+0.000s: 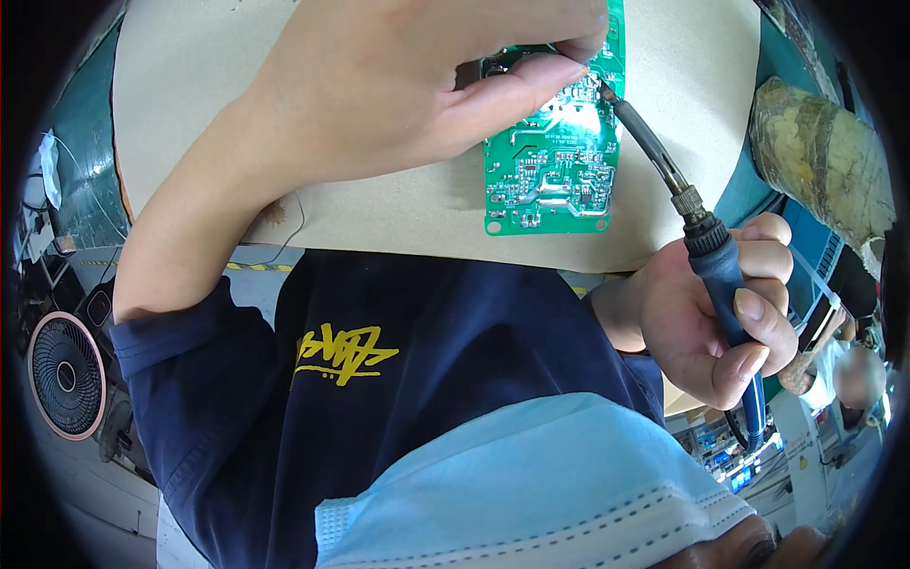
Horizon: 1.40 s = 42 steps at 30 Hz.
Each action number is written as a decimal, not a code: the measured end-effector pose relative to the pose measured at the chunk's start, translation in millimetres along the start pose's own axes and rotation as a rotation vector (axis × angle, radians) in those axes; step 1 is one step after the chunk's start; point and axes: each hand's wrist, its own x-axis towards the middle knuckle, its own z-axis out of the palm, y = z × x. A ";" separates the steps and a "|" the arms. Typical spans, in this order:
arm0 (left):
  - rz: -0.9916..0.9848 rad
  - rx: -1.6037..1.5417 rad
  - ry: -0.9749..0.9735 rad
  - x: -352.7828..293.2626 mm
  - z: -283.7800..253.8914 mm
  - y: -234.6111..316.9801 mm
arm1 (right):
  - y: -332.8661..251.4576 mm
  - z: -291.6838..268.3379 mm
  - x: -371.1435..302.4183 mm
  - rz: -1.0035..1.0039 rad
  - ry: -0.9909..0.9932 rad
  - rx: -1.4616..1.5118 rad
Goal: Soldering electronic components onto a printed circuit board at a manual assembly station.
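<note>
A green circuit board (555,142) with solder joints and small parts lies on a brown sheet of board. My left hand (445,85) reaches over its far part, thumb and finger pinched together close to the surface; what they hold, if anything, is too small or hidden to name. My right hand (725,318) is wrapped round the blue handle of a soldering iron (654,156). The iron slants up and left, its tip at the board's right side, just by my left thumb. Whether the tip touches a joint I cannot tell.
The brown sheet (370,213) covers a green table (90,190). A thin wire (301,223) lies at the sheet's near edge. On the right is a worn, tape-wrapped roll (820,166). A round fan (66,376) stands at lower left. Another person (829,375) is far right.
</note>
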 end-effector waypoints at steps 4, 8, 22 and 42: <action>0.054 -0.007 0.008 10.4 -6.3 7.2 | 1.0 -0.3 -2.4 0.002 0.008 -0.005; 0.059 0.001 0.014 10.5 -6.2 7.0 | -0.1 0.7 -0.9 0.003 0.003 -0.006; 0.057 -0.025 0.014 11.9 -6.6 3.8 | 0.4 2.0 0.4 0.008 0.011 0.002; 0.069 0.006 0.006 4.6 -8.2 -1.9 | 1.6 3.7 -1.5 -0.009 0.006 -0.013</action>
